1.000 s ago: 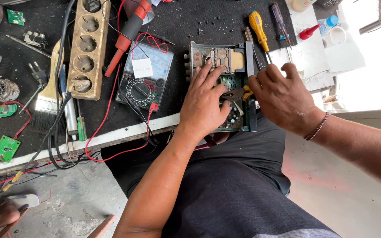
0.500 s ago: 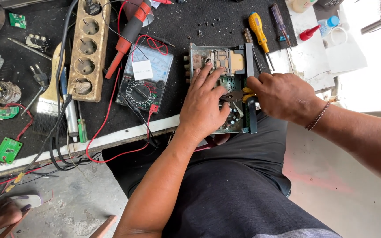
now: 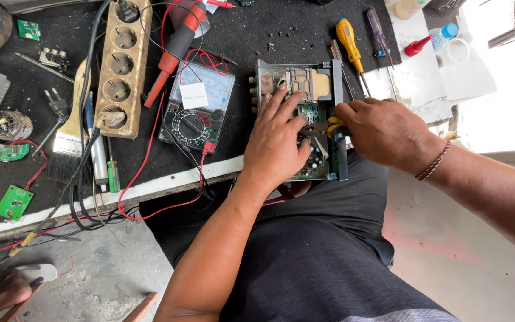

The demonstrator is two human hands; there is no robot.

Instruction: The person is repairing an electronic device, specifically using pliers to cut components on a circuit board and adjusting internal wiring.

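Observation:
An opened metal electronics chassis (image 3: 296, 80) with a green circuit board inside lies at the front edge of the black workbench (image 3: 25, 71). My left hand (image 3: 278, 140) lies flat on top of it, fingers spread over the board. My right hand (image 3: 382, 131) grips yellow-handled pliers (image 3: 323, 127) whose jaws reach into the chassis beside my left fingertips. A braided bracelet sits on my right wrist.
An analogue multimeter (image 3: 198, 107) with red and black leads lies left of the chassis. A wooden socket strip (image 3: 123, 65), a brush (image 3: 73, 128), small green boards (image 3: 13, 201) and a red probe (image 3: 174, 50) lie further left. Screwdrivers (image 3: 350, 39) rest behind the chassis.
My right hand has shifted slightly left and down with the pliers, deeper into the chassis. My left hand stays pressed on the chassis.

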